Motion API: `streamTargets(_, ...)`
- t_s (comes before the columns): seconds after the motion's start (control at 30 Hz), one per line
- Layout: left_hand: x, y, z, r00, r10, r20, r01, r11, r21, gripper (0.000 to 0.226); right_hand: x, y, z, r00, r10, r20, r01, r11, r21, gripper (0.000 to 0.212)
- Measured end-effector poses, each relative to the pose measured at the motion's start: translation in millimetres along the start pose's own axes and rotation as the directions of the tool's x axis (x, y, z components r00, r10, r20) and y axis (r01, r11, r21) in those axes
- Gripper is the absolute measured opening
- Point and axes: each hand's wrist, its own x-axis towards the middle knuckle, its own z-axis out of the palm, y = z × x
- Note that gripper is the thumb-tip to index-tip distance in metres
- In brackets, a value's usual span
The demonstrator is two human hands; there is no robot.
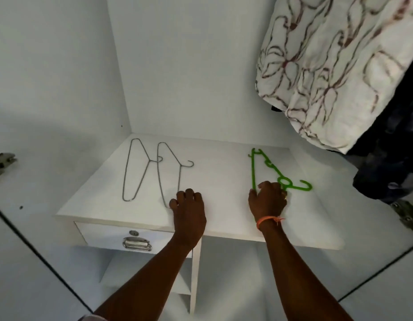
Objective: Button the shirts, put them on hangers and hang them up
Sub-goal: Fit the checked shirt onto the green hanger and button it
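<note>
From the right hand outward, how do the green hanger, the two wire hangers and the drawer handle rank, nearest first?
1. Green hanger: under the right hand, touching.
2. Right-side wire hanger: to its left, by the left hand.
3. Left-side wire hanger and drawer handle: too close to call.

I stand in front of an open white wardrobe. Its back wall (189, 66) and left side wall (50, 66) are plain white and meet in a corner. Inside there is a white shelf (214, 172), and under its left part sits a drawer (103, 235) with a metal handle (137, 243) and a small round lock (133, 233). Below the drawer I see lower shelves (142, 274), divided by a vertical white panel (196, 274). A metal hinge (1, 164) is on the left edge. The light is soft and even.
</note>
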Motion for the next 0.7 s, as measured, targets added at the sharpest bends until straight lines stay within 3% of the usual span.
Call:
streamTargets(0.13,1.7,34.7,13.3,0.993,0.116,-0.01,-0.114,0.958,-0.263,0.017,39.3,30.4,1.8,0.979,0.077,0.191,-0.024,0.963,-0.268,0.072)
streamTargets(0.23,1.5,58.9,3.5,0.992,0.126,0.028,-0.107,0.921,-0.375,0.013,55.1,37.5,-0.4,0.967,0.081,0.241,-0.014,0.963,-0.271,0.076)
streamTargets(0.33,-0.5,82.7,-15.7,0.973,0.06,0.224,0.023,0.937,-0.348,0.049,59.7,34.8,-4.2,0.974,0.036,0.225,-0.029,0.999,-0.035,0.059)
streamTargets(0.4,-4.7,95.1,-25.5,0.966,0.019,0.258,0.058,0.956,-0.288,0.065,52.5,36.0,-5.1,0.971,0.032,0.236,-0.041,0.999,0.035,0.048)
streamTargets(0.47,-12.8,99.1,-26.2,0.958,-0.023,0.284,0.107,0.953,-0.283,0.057,40.3,40.7,-4.5,0.964,0.011,0.264,-0.026,0.998,0.056,0.046)
streamTargets(0.57,-27.8,89.2,-26.9,0.959,-0.127,0.253,0.2,0.936,-0.288,0.042,25.5,46.9,-8.9,0.945,0.024,0.325,-0.053,0.995,0.079,0.062)
streamTargets(0.7,-57.9,66.2,-41.5,0.971,-0.099,0.215,0.144,0.969,-0.201,0.043,0.5,46.8,-17.7,0.901,0.027,0.433,-0.047,0.998,0.035,0.084)
